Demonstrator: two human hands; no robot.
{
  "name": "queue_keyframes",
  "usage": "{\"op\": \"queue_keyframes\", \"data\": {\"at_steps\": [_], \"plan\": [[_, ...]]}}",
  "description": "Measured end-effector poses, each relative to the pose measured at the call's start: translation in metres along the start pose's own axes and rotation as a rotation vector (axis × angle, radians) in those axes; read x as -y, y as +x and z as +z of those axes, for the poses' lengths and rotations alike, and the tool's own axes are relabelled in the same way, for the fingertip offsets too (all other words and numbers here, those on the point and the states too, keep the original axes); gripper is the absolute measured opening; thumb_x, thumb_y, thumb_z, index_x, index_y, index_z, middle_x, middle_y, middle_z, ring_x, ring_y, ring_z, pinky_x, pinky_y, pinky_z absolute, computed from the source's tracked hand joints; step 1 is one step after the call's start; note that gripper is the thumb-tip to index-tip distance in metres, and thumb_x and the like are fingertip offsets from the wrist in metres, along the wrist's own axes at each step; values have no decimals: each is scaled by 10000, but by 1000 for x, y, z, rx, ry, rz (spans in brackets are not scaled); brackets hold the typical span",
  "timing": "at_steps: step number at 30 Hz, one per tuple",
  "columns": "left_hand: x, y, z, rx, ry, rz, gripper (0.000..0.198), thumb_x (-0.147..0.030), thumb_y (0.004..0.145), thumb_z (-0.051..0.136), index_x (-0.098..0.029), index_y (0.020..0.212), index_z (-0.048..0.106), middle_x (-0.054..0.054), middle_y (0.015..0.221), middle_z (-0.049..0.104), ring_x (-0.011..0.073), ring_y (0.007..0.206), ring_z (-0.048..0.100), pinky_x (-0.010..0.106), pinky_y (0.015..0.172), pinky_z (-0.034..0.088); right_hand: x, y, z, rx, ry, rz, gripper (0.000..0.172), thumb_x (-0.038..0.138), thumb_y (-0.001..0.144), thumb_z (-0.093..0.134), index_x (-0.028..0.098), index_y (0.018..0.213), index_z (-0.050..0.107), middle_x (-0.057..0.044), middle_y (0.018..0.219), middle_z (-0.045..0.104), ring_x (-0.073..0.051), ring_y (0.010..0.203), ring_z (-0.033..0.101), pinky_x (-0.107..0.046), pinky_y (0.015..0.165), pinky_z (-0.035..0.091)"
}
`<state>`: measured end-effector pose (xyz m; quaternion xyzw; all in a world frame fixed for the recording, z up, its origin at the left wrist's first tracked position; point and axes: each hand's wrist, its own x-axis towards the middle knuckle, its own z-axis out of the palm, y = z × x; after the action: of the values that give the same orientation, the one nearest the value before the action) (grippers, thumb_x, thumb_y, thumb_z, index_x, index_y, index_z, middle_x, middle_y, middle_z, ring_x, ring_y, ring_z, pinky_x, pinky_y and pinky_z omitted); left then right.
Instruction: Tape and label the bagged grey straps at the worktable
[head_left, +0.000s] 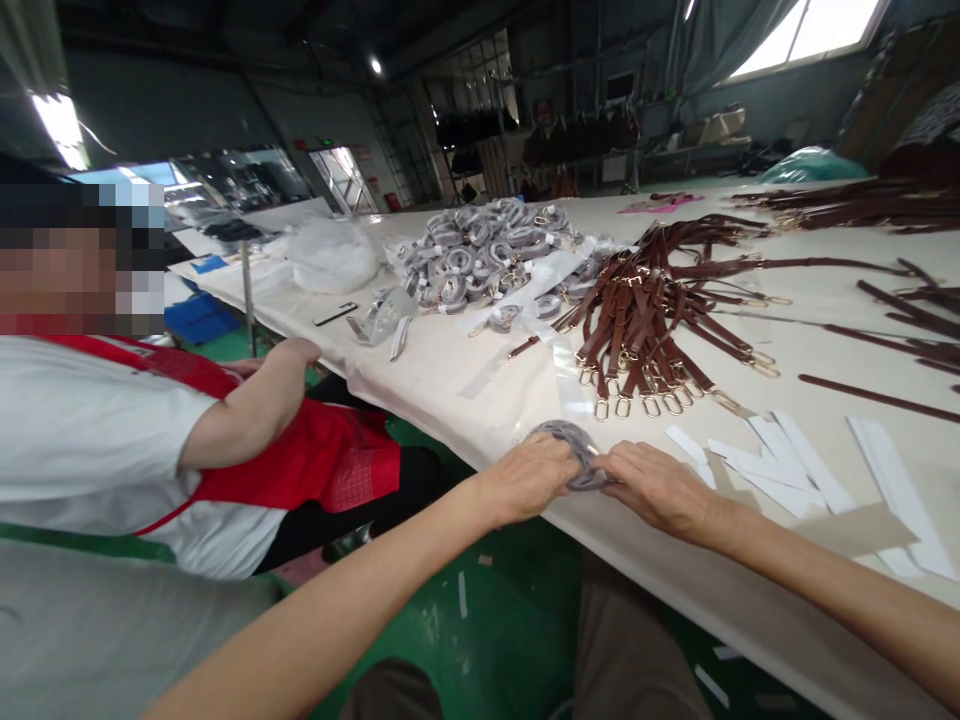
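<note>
Both your hands meet at the near edge of the desk (465,370), pressing a wrapped grey coil (571,450) flat; the step looks like finishing its wrap. Your left hand (529,478) curls fingers pinching the coil's rim, your right hand (656,487) lies over its other side, fingers together. Next calls for a firm, even hold. At one o'clock, glossy brown straps (645,315) with metal clasps; at three, white paper strips (787,465).
</note>
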<state>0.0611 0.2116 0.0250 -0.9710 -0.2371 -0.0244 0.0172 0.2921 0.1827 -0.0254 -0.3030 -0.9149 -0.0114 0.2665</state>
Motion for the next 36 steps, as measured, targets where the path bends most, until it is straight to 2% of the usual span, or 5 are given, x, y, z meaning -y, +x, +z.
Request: {"op": "queue_keyframes", "data": {"at_steps": [9,17,24,30,36], "plan": [[16,0,13,-54,13,89,346,-109,949,369,-131,1172,632,132,1011,667,256,1010,583,476,1091,396,-17,8,9,-67,-286,-152,285,146,1039,404,122,1267,573,-66,853,581,-217,772,477,-363,681,354],[4,-14,53,-206,-63,-122,428,-248,967,464,-129,1378,472,172,1363,587,305,1443,379,627,1231,209,-26,11,19,-49,-204,-134,259,154,1045,401,164,1168,630,-65,882,575,-209,798,464,-344,714,340],[-12,-3,43,-194,76,-275,301,-218,946,504,-145,1230,576,143,1267,642,322,1345,484,599,1158,365,-29,17,16,-20,-208,-110,319,208,1071,352,181,1080,670,-59,840,553,-202,782,442,-338,704,313],[-32,1,26,-144,180,-435,322,-137,952,414,-151,1213,602,162,1180,674,303,927,680,467,777,566,-25,26,9,111,-239,-4,231,265,1048,474,225,1002,696,-30,859,550,-188,776,446,-315,680,308],[-30,1,42,-92,174,-509,522,-3,902,304,-146,1363,501,170,1315,623,224,671,720,328,516,530,-2,33,-3,129,-210,116,223,186,1022,479,195,1073,696,-77,921,603,-225,850,491,-360,746,376]]}}
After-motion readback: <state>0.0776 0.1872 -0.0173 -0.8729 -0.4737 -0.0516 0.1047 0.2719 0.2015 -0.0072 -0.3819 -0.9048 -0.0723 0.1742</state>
